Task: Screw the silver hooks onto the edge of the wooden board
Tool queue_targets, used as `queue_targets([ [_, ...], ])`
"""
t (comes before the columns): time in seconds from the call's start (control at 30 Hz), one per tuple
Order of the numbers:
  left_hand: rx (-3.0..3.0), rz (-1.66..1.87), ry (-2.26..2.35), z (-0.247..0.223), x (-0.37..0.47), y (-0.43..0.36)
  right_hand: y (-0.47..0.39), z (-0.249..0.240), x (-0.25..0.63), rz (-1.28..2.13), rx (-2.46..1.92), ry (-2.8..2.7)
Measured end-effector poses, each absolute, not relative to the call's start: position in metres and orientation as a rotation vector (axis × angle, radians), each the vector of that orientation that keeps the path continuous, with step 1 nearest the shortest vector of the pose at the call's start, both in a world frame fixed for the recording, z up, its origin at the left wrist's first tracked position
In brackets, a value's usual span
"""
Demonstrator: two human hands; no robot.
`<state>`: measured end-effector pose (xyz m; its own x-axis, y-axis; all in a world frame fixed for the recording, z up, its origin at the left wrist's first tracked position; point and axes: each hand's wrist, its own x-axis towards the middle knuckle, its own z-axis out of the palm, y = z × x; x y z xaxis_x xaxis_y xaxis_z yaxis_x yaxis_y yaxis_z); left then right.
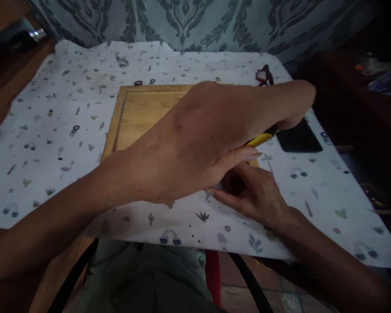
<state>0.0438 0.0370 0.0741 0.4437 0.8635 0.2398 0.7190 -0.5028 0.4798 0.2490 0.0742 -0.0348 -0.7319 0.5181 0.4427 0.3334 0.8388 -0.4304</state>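
Observation:
My left hand (211,126) reaches across to the right above a wooden board, its back toward me. Its fingers are closed around a tool with a yellow and black handle (260,139), of which only a short piece shows between the thumb and the curled fingers. What kind of tool it is stays hidden. Just below, my right hand (256,191) has its fingers curled and pinched close to the left thumb. Whatever it may hold is covered. The wooden cutting board (140,115), with a groove along its edge, lies partly under my left hand.
A printed white cloth (68,143) covers the table. A dark phone-like slab (299,137) lies right of the board. Behind it is a small brown strap-like object (264,76). Patterned grey fabric (185,26) hangs at the back. Clutter (381,71) stands beyond the right edge.

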Motion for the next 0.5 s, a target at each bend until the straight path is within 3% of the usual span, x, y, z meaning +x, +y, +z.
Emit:
queue_targets([
  [0.5, 2.366, 0.759, 1.303, 0.0674, 0.0449, 0.032, 0.0731, -0.0385, 0.2512, 0.506, -0.712, -2.459],
])
